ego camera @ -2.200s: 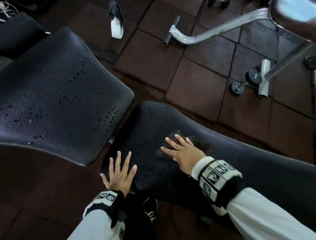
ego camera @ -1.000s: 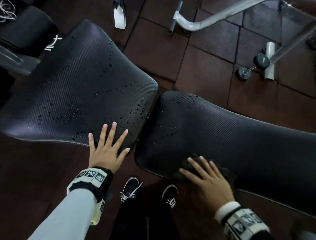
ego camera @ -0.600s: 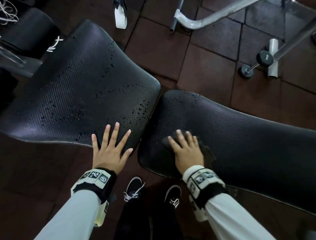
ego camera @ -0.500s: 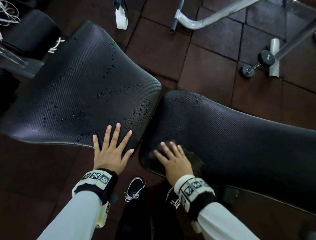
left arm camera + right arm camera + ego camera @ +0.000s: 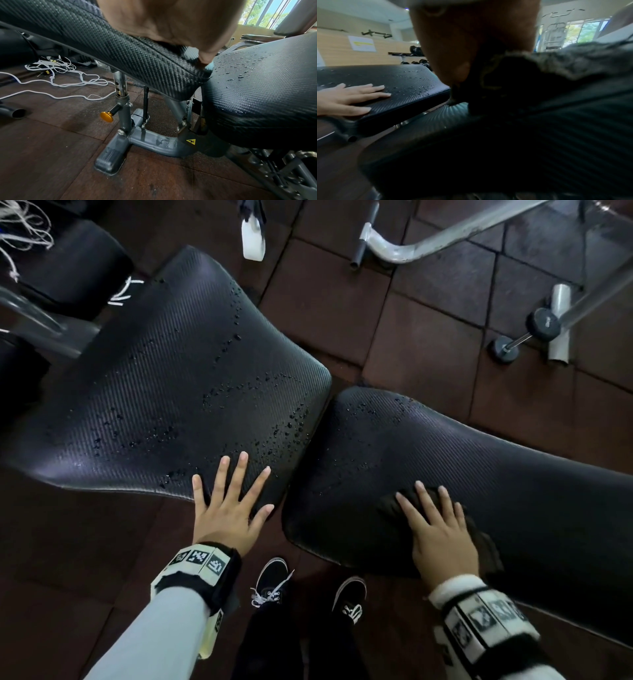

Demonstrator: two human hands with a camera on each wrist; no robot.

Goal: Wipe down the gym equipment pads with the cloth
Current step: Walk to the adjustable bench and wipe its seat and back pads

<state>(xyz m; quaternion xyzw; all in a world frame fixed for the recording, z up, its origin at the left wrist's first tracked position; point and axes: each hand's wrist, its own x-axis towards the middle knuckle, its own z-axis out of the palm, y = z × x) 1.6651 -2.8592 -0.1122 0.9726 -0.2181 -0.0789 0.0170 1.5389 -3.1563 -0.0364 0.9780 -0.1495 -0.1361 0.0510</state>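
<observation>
Two black textured bench pads meet end to end. The left pad (image 5: 164, 392) carries many water drops; my left hand (image 5: 229, 505) lies flat on its near corner with fingers spread, also seen as the left hand (image 5: 349, 97) in the right wrist view. The right pad (image 5: 479, 474) has a few drops at its far end. My right hand (image 5: 435, 529) presses a dark cloth (image 5: 486, 546) flat onto the near edge of the right pad, fingers straight. In the right wrist view the cloth (image 5: 565, 65) bunches under the palm. The left wrist view shows the pad's side (image 5: 137, 56).
The bench frame (image 5: 154, 143) with a gold knob (image 5: 107, 117) stands on the brown rubber tiles. A small dumbbell (image 5: 527, 335) and a white machine frame (image 5: 438, 237) lie beyond the pads. White cords (image 5: 60, 75) trail at the left. My shoes (image 5: 274, 580) are under the pads' joint.
My right hand slid the cloth back and forth along the right pad's near edge and now sits further right than half a second ago. The left hand stays planted on the left pad.
</observation>
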